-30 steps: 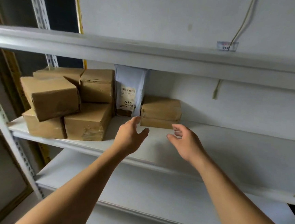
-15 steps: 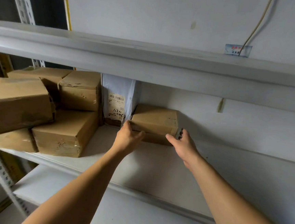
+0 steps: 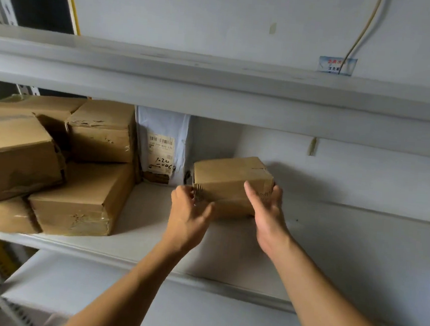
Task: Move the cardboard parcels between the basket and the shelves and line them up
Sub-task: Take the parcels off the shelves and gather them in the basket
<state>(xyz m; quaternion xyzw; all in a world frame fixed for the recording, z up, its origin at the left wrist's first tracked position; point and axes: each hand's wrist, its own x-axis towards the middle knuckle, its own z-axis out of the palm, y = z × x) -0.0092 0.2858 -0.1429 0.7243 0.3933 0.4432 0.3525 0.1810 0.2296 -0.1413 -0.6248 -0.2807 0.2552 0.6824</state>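
Head view: left hand (image 3: 191, 212) and right hand (image 3: 269, 214) clasp rectangular, tape-wrinkled cardboard parcel (image 3: 229, 179).

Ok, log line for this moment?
phase: grasp | left hand + right hand: holding small cardboard parcel | parcel tilted on middle shelf

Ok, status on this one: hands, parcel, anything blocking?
Left hand and right hand both grip the small parcel, tilted on the middle shelf. White mailer close on its left; stacked boxes farther left.
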